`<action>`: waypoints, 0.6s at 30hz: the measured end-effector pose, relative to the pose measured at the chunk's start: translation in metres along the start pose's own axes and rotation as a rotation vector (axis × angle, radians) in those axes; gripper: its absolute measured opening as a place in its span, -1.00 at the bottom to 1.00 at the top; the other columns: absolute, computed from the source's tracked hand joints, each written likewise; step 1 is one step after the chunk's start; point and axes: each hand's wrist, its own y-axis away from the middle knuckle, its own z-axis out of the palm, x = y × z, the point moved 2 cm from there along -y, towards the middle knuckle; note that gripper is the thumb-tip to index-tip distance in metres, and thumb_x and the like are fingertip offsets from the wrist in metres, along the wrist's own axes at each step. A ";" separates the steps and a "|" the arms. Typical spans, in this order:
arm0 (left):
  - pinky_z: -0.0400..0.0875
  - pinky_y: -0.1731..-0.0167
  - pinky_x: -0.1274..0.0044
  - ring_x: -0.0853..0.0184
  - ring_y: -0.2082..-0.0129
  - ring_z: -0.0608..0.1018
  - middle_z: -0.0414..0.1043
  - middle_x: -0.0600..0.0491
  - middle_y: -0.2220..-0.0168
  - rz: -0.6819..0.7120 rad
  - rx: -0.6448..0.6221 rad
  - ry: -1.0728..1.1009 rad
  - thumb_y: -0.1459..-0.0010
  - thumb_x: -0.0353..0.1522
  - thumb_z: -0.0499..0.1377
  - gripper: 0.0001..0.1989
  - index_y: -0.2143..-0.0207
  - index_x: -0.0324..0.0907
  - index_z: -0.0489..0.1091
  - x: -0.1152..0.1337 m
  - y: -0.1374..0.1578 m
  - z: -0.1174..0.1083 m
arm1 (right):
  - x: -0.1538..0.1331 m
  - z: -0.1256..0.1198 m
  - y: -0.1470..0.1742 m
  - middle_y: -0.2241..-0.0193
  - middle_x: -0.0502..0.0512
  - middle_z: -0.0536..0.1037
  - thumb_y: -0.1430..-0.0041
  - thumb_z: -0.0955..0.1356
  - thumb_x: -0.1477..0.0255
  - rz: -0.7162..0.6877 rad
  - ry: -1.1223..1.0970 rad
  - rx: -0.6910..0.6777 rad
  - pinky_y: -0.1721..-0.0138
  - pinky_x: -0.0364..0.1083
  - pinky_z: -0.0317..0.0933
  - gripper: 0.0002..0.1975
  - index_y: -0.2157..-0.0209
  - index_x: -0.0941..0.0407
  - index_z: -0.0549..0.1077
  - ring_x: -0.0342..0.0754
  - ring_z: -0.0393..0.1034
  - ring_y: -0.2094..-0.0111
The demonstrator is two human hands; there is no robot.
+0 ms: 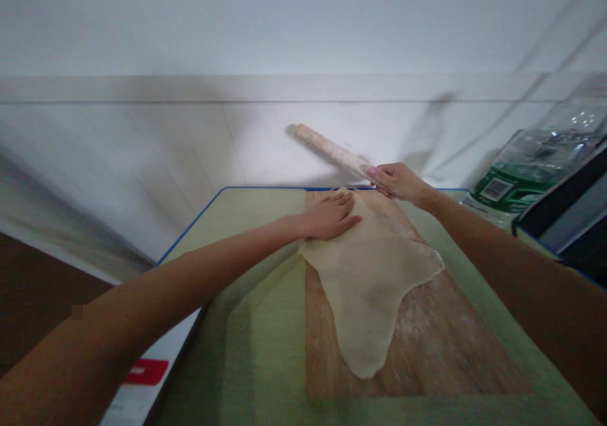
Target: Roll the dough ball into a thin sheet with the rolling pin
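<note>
A thin, irregular sheet of dough [374, 280] is spread over a wooden board [441, 350], its pointed end toward me. My left hand [329, 216] lies flat on the far left part of the dough, fingers stretched out. Above the board's far edge, my right hand [396, 181] grips one end of a floury rolling pin [332, 148]. The pin is lifted off the dough and slants up to the left in front of the wall. One far edge of the dough is hidden under my left hand.
The board rests on a green table [265, 325] with a blue edge, close against a white wall [265, 141]. At the right are clear plastic bottles [516, 179] with a green label, beside a dark object. A red label [147, 371] shows at lower left.
</note>
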 end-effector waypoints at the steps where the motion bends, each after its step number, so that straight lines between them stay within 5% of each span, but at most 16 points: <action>1: -0.09 -0.25 0.39 0.16 -0.32 0.05 -0.03 -0.34 -0.29 0.004 -0.011 -0.004 -0.34 -0.17 -0.23 -0.41 -0.20 -0.48 0.07 0.002 0.003 -0.002 | -0.002 -0.002 0.004 0.77 -0.10 0.19 -0.02 0.32 -0.03 0.053 -0.036 0.014 0.63 -0.17 -0.08 -0.50 0.64 0.10 0.22 -0.25 0.04 0.72; 5: -0.08 -0.25 0.41 0.16 -0.32 0.05 -0.05 -0.36 -0.29 0.013 -0.086 -0.033 -0.34 -0.18 -0.23 -0.39 -0.23 -0.52 0.00 0.012 0.024 -0.009 | -0.007 -0.012 0.030 0.74 -0.12 0.23 0.16 0.48 0.26 0.256 -0.056 0.022 0.69 -0.19 -0.17 -0.65 0.61 0.10 0.23 -0.29 -0.03 0.72; 9: 0.00 -0.23 0.40 0.14 -0.31 0.08 -0.03 -0.36 -0.29 -0.022 -0.094 0.000 -0.33 -0.18 -0.21 -0.40 -0.20 -0.50 0.06 0.020 0.058 -0.014 | -0.003 -0.020 0.065 0.74 -0.11 0.23 0.13 0.41 0.31 0.279 0.031 -0.092 0.68 -0.17 -0.12 -0.79 0.59 0.11 0.33 -0.24 0.00 0.72; 14: 0.32 -0.01 0.35 0.14 -0.04 0.42 0.36 -0.23 -0.03 -0.383 0.074 0.137 -0.22 -0.23 -0.03 -0.62 0.07 -0.31 0.31 0.012 0.088 -0.017 | 0.010 -0.018 0.090 0.66 -0.01 0.40 0.18 0.40 0.32 0.099 0.246 -0.136 0.55 -0.13 0.05 -0.79 0.70 0.09 0.33 -0.06 0.29 0.55; 18: 0.44 0.38 0.47 0.28 0.36 0.53 0.47 -0.04 0.39 -0.625 0.087 0.446 -0.12 -0.31 0.03 -0.84 0.43 -0.19 0.30 0.000 0.091 -0.016 | 0.011 -0.010 0.091 0.60 0.00 0.47 0.18 0.38 0.31 0.067 0.246 -0.127 0.51 -0.11 0.11 -0.85 0.62 0.09 0.40 0.01 0.37 0.49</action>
